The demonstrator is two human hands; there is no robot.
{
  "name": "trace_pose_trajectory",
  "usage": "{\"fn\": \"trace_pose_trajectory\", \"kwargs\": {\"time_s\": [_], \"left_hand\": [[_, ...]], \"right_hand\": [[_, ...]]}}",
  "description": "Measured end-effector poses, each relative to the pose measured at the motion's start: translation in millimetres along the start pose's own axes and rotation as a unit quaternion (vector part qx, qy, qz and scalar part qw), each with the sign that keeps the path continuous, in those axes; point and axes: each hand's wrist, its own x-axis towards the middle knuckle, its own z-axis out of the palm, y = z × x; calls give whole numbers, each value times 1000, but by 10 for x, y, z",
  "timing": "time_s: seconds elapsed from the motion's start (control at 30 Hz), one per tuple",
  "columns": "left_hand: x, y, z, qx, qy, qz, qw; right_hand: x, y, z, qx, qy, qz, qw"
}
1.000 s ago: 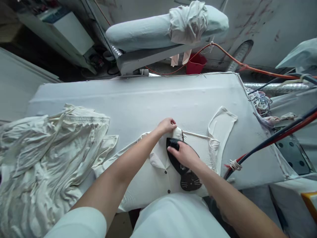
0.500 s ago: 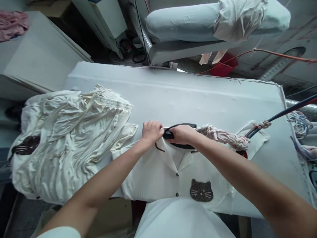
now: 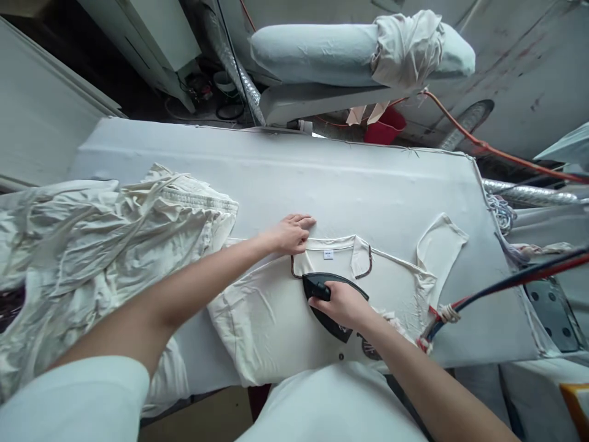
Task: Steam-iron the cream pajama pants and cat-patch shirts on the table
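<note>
A cream shirt [image 3: 276,319] with a dark-trimmed collar lies flat on the padded white board [image 3: 322,166]. My right hand [image 3: 340,302] is wrapped round the handle of a black iron [image 3: 329,322], which rests on the shirt just below the collar. Part of the dark cat patch [image 3: 369,348] shows beside the iron. At the collar's left corner, my left hand [image 3: 292,233] lies on the cloth and board with its fingers spread.
Crumpled cream garments [image 3: 105,245] are heaped on the board's left side. Dark and red hoses [image 3: 519,277] come in from the right to the iron. Behind the board stand a padded sleeve arm [image 3: 317,54] and a red bucket [image 3: 385,126].
The iron has moved from the collar's top edge down onto the shirt below it. My left hand has let go of the collar and opened. The view has shifted to the right.
</note>
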Motion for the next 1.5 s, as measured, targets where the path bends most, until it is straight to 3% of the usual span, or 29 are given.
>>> {"fn": "trace_pose_trajectory", "kwargs": {"time_s": [0.1, 0.17, 0.23, 0.33, 0.4, 0.5, 0.57, 0.67, 0.77, 0.83, 0.9, 0.97, 1.03, 1.13, 1.27, 1.37, 1.43, 1.5], "left_hand": [[-404, 200, 218, -36, 161, -184, 969], [-865, 333, 341, -40, 199, -316, 927], [-1391, 410, 406, -37, 161, -402, 901], [-2070, 369, 382, -105, 51, -459, 881], [-2341, 271, 322, -185, 16, -475, 860], [-2478, 152, 258, -238, 23, -480, 844], [-2473, 138, 256, -210, 36, -494, 843], [-2463, 183, 265, -145, 28, -531, 834], [-2424, 185, 211, -113, -12, -557, 823], [-2257, 139, 165, -107, 8, -552, 827], [-1907, 114, 157, -128, 85, -510, 847], [-1412, 166, 192, -161, 162, -444, 866], [-896, 279, 243, -161, 197, -411, 875], [-353, 407, 296, -129, 184, -423, 878], [-187, 361, 292, -124, 152, -425, 883], [-206, 302, 265, -125, 145, -428, 883], [-196, 290, 258, -127, 145, -429, 882], [-162, 283, 257, -129, 147, -430, 881]], "right_hand": [[209, -124, -4, 71, 52, -42, 995], [420, -264, -81, 76, 78, -64, 992], [627, -404, -155, 54, 90, -56, 993], [821, -537, -236, -3, 102, -17, 995], [863, -596, -276, -45, 81, -17, 996], [873, -787, -249, -130, -27, -92, 987], [887, -1025, -112, -212, -87, -178, 957], [910, -1443, 220, -303, -119, -268, 907], [886, -1686, 418, -332, -150, -265, 893], [846, -1644, 355, -324, -151, -253, 899], [793, -1432, 148, -296, -125, -229, 919], [749, -1096, -152, -251, -80, -176, 949], [747, -694, -491, -199, -33, -98, 974], [836, -85, -982, -82, 39, 38, 995], [877, 523, -1411, 69, 118, 168, 976], [587, 721, -1390, 120, 121, 144, 975], [229, 717, -1152, 95, 104, 103, 985], [-184, 627, -746, 21, 60, 66, 996]]}}
